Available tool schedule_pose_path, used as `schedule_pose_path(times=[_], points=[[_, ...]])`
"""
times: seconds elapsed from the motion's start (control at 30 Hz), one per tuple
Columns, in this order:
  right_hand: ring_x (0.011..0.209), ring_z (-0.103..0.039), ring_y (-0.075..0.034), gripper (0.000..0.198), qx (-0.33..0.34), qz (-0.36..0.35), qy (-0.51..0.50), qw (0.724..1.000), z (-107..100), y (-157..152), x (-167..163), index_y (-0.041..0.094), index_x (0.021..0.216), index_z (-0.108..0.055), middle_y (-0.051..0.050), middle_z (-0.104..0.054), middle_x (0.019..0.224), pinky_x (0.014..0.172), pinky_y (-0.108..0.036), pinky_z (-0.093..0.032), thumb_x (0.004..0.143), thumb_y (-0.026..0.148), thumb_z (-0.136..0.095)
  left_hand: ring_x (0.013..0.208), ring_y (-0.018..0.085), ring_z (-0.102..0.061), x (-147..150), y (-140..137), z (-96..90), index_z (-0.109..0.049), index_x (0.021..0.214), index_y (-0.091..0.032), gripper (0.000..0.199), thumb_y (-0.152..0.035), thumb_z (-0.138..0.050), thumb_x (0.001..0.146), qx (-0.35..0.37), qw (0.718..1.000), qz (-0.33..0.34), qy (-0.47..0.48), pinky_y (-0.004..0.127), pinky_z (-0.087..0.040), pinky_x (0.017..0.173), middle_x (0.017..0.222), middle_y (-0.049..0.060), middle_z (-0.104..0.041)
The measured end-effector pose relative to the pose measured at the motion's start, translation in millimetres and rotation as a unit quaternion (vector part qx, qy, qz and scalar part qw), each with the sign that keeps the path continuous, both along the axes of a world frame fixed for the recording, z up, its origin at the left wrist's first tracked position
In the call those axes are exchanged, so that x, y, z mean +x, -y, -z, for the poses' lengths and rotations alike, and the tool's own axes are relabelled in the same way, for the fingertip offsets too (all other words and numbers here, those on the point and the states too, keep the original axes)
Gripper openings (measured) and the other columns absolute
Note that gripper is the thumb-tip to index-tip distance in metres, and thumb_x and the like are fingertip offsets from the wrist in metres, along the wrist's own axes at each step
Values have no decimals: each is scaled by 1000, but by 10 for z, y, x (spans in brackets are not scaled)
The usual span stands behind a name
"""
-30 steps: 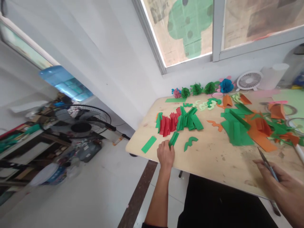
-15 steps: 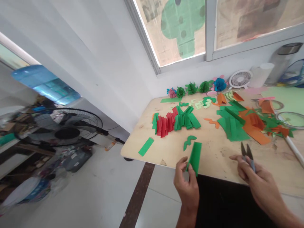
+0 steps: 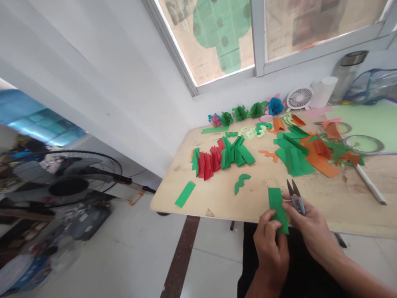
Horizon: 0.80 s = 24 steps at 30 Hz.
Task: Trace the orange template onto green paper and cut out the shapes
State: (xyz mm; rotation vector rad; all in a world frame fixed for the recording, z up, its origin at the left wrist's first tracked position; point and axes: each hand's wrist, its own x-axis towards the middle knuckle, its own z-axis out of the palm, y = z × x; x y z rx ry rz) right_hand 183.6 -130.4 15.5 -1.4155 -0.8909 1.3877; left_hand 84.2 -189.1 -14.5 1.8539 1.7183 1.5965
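Observation:
A rectangular piece of green paper (image 3: 277, 207) is pinched in my left hand (image 3: 272, 244), just over the table's front edge. My right hand (image 3: 310, 225) has a pair of scissors (image 3: 297, 199) held in its palm, blades slightly apart and pointing up and away. Thumb and forefinger of that hand also touch the paper's right edge. Beyond the paper lies a wavy green cutout (image 3: 242, 183). Further left, a flat green paper strip (image 3: 185, 194) rests on the wood.
Folded red papers (image 3: 209, 162) and folded green papers (image 3: 236, 153) stand mid-table. Green and orange scraps (image 3: 319, 155) heap at right, near a white stick (image 3: 370, 184) and a tape roll (image 3: 364, 143). Paper pompoms (image 3: 240, 112) and a small fan (image 3: 299, 98) line the wall.
My hands have come together. The left has carried the green paper rightward, and the right has moved in with the scissors until its fingers touch the paper. The camera view has shifted right.

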Motion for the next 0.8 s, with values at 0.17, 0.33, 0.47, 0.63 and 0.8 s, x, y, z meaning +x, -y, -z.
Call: schedule_pose_path(times=[0.17,0.33,0.47,0.63,0.8], points=[[67,-64,-21,41,-6,6,39,999,-8,-80,16,17,92,-69,-3,-70,74,60,-29,-51,61,42,-76,111,24,-62,-118,160,-20,-54,114,-25,41,-8,-55,77,-16,994,77,-75,38,-56,88,120,14,-64],[64,-63,-20,37,43,32,83,995,17,-200,195,17,90,-70,-2,-69,70,61,-31,-51,64,44,-74,110,25,-62,-701,-54,-75,-49,123,-20,39,-15,-52,84,-8,988,-17,-152,41,-53,92,111,14,-67],[71,-66,-22,36,50,41,127,990,71,-224,357,18,94,-71,-4,-72,78,65,-32,-52,67,42,-72,94,21,-65,-1214,-610,-163,-57,115,-21,32,-11,-43,88,-141,950,-14,-277,35,-53,83,100,9,-68],[80,-67,-25,39,28,39,132,990,58,-180,422,18,95,-71,-5,-74,82,72,-33,-53,67,45,-71,84,18,-64,-1510,-1026,-266,-65,104,-29,36,-5,-53,81,-179,906,103,-370,28,-49,77,90,4,-67],[79,-67,-24,37,30,38,117,992,71,-188,441,18,93,-71,-5,-74,82,73,-32,-53,67,44,-71,80,16,-61,-1632,-1140,-345,-65,105,-31,37,-5,-54,82,-191,875,161,-415,25,-46,75,89,4,-64]])
